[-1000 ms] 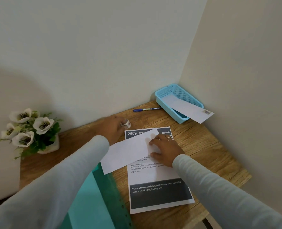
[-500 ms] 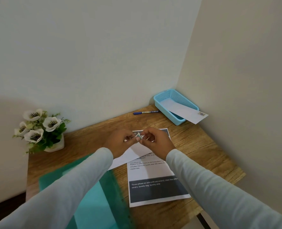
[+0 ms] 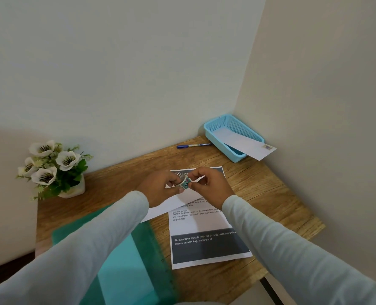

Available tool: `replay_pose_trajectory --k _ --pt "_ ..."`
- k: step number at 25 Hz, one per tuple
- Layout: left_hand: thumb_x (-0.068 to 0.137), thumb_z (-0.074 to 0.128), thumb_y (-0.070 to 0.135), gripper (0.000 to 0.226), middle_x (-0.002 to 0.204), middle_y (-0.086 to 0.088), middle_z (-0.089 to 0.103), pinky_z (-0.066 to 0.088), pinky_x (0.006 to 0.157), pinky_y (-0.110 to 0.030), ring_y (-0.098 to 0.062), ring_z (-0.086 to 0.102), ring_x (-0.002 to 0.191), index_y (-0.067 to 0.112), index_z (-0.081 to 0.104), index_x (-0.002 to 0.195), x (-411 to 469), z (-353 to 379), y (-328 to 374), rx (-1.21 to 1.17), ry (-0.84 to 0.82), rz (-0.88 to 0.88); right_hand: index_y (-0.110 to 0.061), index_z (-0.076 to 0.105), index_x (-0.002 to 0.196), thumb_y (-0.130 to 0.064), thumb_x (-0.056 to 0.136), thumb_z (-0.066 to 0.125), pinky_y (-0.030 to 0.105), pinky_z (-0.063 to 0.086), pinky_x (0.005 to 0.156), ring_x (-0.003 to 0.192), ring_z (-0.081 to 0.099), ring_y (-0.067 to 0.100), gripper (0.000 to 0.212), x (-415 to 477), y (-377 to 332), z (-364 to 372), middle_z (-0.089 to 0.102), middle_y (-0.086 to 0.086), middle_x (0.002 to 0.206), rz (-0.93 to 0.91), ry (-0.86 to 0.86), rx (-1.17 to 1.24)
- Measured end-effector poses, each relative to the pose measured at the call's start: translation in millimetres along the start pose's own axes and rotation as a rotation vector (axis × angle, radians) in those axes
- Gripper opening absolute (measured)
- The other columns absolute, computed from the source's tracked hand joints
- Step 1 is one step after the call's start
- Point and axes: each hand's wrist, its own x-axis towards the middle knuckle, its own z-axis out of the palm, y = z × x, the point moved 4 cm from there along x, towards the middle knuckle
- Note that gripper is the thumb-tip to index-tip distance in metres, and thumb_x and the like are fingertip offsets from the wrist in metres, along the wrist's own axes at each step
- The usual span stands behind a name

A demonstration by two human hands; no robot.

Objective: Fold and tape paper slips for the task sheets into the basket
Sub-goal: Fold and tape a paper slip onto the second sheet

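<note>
Tape roll [image 3: 184,182]: pinched between left hand [image 3: 160,188] and right hand [image 3: 211,186], fingers curled round it, above the folded slip [image 3: 171,204], probably to peel a strip.
Folded slip: lies across task sheet [image 3: 204,224] on tabletop.
Basket [image 3: 219,143]: far corner, holding one taped slip [image 3: 244,143].

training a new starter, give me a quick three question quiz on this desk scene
1. True or false: a slip juts out of the basket.
2. The left hand and right hand hold: A scissors, B tape roll, C stapler?
3. What writing tool lies beside the basket?
Key: 1 true; 2 B; 3 pen.
</note>
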Motion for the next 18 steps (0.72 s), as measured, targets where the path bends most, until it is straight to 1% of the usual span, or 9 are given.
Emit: replay_pose_trajectory --k 5,9,11,13,15,17,18 --pt "0.093 0.071 0.038 0.02 0.109 0.01 0.068 0.052 0.082 -0.03 -0.009 0.06 0.096 0.032 0.074 0.112 0 0 2 0.057 -0.006 0.024 -0.018 0.075 0.087 -0.011 0.087 0.08 0.03 0.056 0.079 0.084 0.069 0.013 0.009 5 2 1 0.074 -0.004 0.095 0.012 0.028 0.079" --pt "0.094 0.07 0.041 0.023 0.111 0.01 0.069 0.049 0.077 -0.029 -0.009 0.059 0.095 0.031 0.074 0.114 4 0 -3 0.103 -0.003 0.016 -0.018 0.073 0.088 -0.014 0.092 0.074 0.036 0.059 0.084 0.087 0.069 0.018 0.006 9 7 5 0.073 -0.004 0.09 0.01 0.016 0.07" --pt "0.095 0.068 0.043 0.024 0.109 0.011 0.069 0.051 0.075 -0.029 -0.008 0.059 0.091 0.031 0.073 0.115 7 0 -8 0.128 0.005 -0.008 -0.017 0.071 0.09 -0.016 0.095 0.07 0.034 0.059 0.083 0.088 0.07 0.018 0.005 10 10 7 0.072 -0.004 0.09 0.017 0.004 0.062" --pt "0.095 0.066 0.046 0.025 0.101 0.012 0.07 0.054 0.072 -0.031 -0.006 0.058 0.083 0.031 0.073 0.114 12 -2 -13 0.16 0.022 -0.042 -0.015 0.069 0.093 -0.018 0.097 0.068 0.028 0.057 0.079 0.087 0.071 0.015 0.005 11 12 8 0.073 -0.003 0.091 0.036 -0.012 0.07" --pt "0.095 0.064 0.05 0.027 0.094 0.012 0.071 0.057 0.069 -0.035 -0.01 0.061 0.078 0.032 0.074 0.114 18 -7 -22 0.194 0.042 -0.091 -0.012 0.068 0.095 -0.019 0.098 0.068 0.024 0.055 0.075 0.085 0.072 0.011 0.007 13 16 7 0.074 -0.002 0.092 0.069 -0.011 0.104" --pt "0.097 0.059 0.053 0.029 0.091 0.01 0.072 0.058 0.07 -0.035 -0.013 0.063 0.077 0.034 0.073 0.115 25 -13 -33 0.24 0.08 -0.136 -0.013 0.068 0.095 -0.02 0.098 0.068 0.023 0.053 0.071 0.083 0.073 0.012 0.008 14 21 4 0.075 -0.001 0.094 0.12 0.019 0.144" --pt "0.099 0.056 0.053 0.029 0.093 0.008 0.072 0.058 0.071 -0.035 -0.015 0.064 0.079 0.035 0.072 0.116 30 -17 -39 0.256 0.099 -0.158 -0.013 0.068 0.094 -0.021 0.098 0.069 0.023 0.054 0.07 0.082 0.073 0.012 0.008 16 25 2 0.076 -0.001 0.093 0.143 0.035 0.16"
